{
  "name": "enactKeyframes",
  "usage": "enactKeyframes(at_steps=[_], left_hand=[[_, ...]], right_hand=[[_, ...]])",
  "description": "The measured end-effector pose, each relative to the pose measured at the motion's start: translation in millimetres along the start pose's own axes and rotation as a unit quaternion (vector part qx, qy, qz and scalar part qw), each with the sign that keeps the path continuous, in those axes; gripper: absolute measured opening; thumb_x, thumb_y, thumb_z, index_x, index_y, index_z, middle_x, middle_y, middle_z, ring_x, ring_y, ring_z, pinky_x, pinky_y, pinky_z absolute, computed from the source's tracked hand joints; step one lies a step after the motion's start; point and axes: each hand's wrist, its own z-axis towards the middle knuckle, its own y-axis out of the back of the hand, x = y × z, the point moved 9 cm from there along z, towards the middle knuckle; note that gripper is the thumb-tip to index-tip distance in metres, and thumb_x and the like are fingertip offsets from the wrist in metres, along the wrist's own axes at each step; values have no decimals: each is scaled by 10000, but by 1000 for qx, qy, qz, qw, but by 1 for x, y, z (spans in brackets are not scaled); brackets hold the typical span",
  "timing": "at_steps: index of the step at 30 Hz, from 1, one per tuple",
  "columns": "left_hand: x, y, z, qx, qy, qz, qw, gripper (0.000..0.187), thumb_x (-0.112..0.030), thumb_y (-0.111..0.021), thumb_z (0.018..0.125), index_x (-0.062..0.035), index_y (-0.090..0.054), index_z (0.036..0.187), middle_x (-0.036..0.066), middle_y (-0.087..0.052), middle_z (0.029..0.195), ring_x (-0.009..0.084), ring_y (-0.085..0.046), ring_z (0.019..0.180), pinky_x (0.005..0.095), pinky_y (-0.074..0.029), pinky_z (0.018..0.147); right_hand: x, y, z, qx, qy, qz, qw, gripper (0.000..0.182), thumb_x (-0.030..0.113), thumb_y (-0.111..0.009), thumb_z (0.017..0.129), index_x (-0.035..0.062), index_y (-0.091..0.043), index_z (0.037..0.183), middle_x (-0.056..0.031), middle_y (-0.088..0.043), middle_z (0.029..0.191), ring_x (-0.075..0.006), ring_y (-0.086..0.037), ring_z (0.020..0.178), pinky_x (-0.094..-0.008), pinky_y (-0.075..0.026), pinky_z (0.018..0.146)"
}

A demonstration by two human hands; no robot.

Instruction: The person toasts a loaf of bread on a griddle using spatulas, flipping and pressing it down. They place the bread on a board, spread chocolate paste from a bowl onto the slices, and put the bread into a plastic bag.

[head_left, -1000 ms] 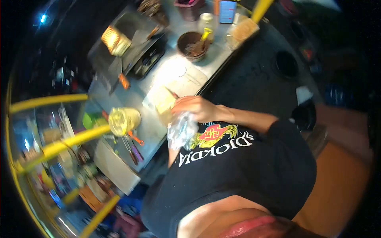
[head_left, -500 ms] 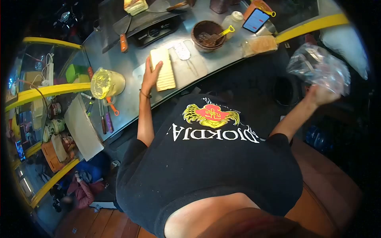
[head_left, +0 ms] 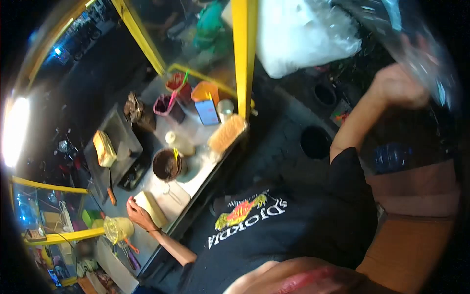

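My left hand [head_left: 139, 214] grips the near left side of a pale rectangular bread loaf [head_left: 152, 209], which lies on a white board [head_left: 175, 198] on the metal counter. Far off to the right, my right hand [head_left: 399, 87] is raised and closed on a crumpled clear plastic bag [head_left: 433, 73]; motion smears the bag and hides part of the fingers. Just beyond the bread is a brown bowl [head_left: 166, 165] of dark spread with a yellow-handled tool in it.
On a black griddle [head_left: 125, 139] sits a toasted loaf [head_left: 104, 148], with an orange-handled spatula [head_left: 111, 196] nearby. A squeeze bottle [head_left: 178, 143], a phone [head_left: 206, 112] and a packed loaf [head_left: 227, 133] line the counter. A yellow post [head_left: 243, 54] stands beside a hanging white bag [head_left: 303, 39].
The view has swung to the right. My right hand has lifted the plastic bag higher and farther out, while my left hand stays on the bread.
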Motion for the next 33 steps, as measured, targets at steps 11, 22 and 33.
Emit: enactKeyframes(at_steps=[11,22,33], left_hand=[[-585,-161,-52,360,-308,-370,799,352,-290,-487,1016,1,-677,962,-20,-531,600,56,-461,511,210,-363,503],[-622,-218,-57,323,-372,-163,855,522,-471,-597,922,22,-646,759,54,-588,557,86,-551,517,259,-435,520],[-637,-214,-70,239,-359,-210,877,524,-464,-628,889,36,-651,731,124,-618,570,224,-604,504,337,-470,523]], right_hand=[[-92,-151,-89,452,-260,223,824,170,104,-577,884,-8,-697,843,-10,-668,738,-101,-572,600,-256,-458,558],[-107,-164,-164,601,-273,291,692,264,201,-557,956,-29,-678,1004,-136,-671,931,-202,-605,864,-342,-479,803],[-60,-153,-101,477,-129,138,859,324,151,-642,866,-8,-609,1146,-109,-656,939,-209,-620,796,-338,-512,675]])
